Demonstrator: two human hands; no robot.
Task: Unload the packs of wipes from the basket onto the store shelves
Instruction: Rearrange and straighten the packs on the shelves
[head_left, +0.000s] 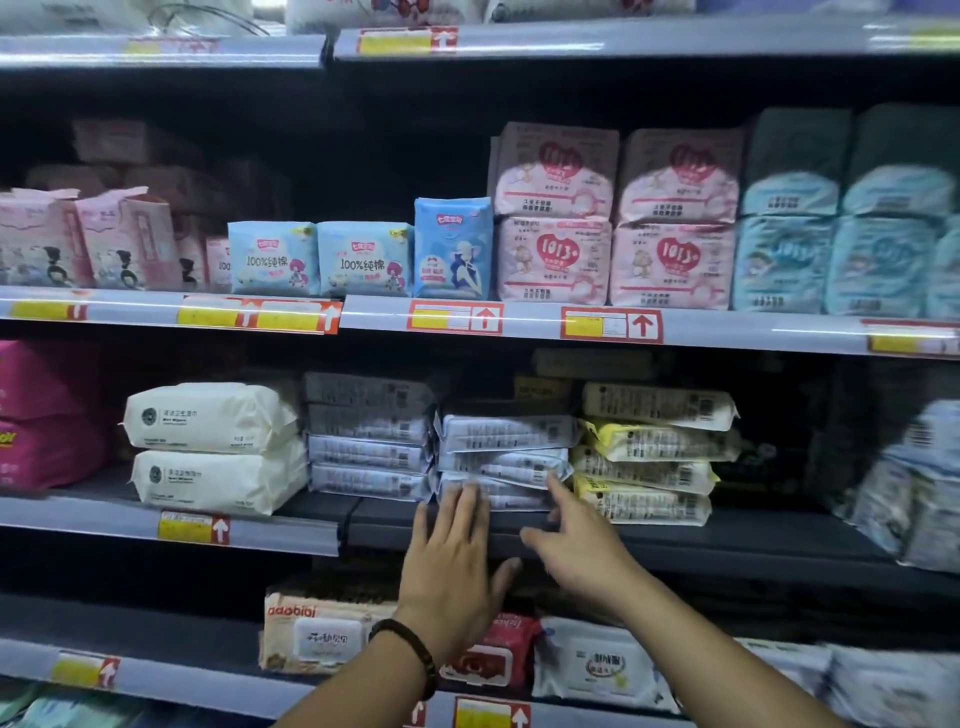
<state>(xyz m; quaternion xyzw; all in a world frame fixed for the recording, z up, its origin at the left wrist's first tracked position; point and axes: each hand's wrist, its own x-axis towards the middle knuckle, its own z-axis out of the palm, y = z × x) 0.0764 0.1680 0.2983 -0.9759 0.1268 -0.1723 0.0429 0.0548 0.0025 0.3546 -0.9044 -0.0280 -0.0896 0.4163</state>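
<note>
A short stack of pale blue-white wipes packs (504, 457) lies on the middle shelf (675, 540). My left hand (457, 556) has straight fingers whose tips touch the front of the bottom pack. My right hand (576, 540) reaches beside it, its index finger touching the stack's right front corner. Neither hand holds anything. A taller stack of the same packs (369, 436) stands just left. Yellow-edged wipes packs (654, 452) are stacked just right. The basket is out of view.
Two thick white packs (213, 447) sit further left on the same shelf. Dark bare shelf space shows right of the yellow-edged stack. The shelf above holds pink and blue packs (613, 218). The shelf below holds lidded wipes packs (597, 665).
</note>
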